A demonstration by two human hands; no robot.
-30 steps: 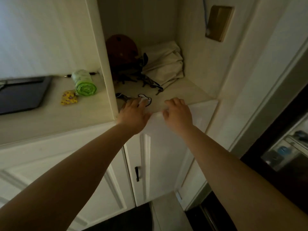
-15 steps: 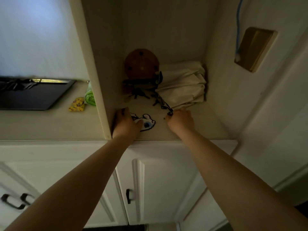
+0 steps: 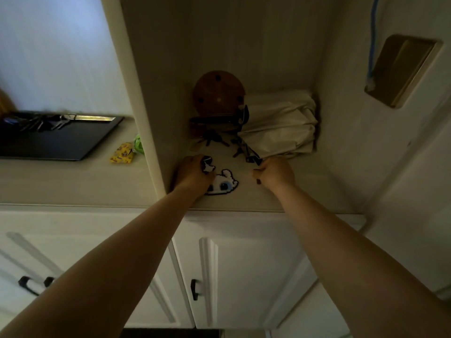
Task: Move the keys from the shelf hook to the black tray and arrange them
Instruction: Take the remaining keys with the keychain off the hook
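Dark keys (image 3: 214, 140) lie in a loose heap on the shelf floor below a round brown wooden holder (image 3: 218, 93). My left hand (image 3: 192, 173) is closed around a small black-and-white keychain charm (image 3: 207, 164), partly covering a white cartoon charm (image 3: 223, 185). My right hand (image 3: 275, 173) pinches the end of a dark key strap (image 3: 252, 156) that runs back to the heap. The black tray (image 3: 56, 142) sits on the counter to the left, with several keys (image 3: 41, 121) along its far edge.
A folded beige cloth (image 3: 280, 128) fills the shelf's back right corner. A vertical divider panel (image 3: 136, 93) separates the shelf from the counter. A yellow packet (image 3: 122, 156) and a green roll (image 3: 138, 146) lie by the tray. White cabinet doors (image 3: 244, 276) are below.
The view has tilted upward and closer to the shelf. My left hand has closed on the black-and-white charm. My right hand has taken hold of the key strap's end.
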